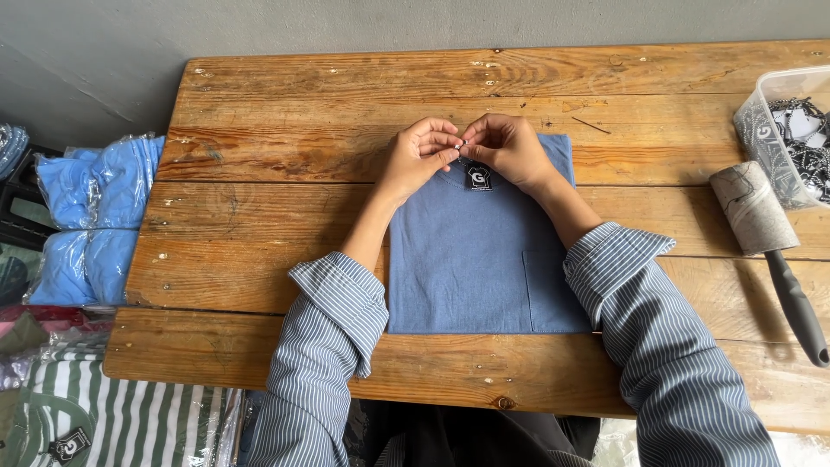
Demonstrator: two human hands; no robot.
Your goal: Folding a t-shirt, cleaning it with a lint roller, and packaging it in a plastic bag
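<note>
Your left hand (418,154) and right hand (508,149) pinch a small silver pin (462,145) together between fingertips, just above the black hang tag (478,177) at the collar of the folded blue cotton T-shirt (480,259).

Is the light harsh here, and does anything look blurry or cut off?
Head view: soft, even daylight, only faint shadows under the hands on the blue folded shirt; sharp throughout; the lint roller is crisp, the clear plastic tub is cropped at the right edge.
</note>
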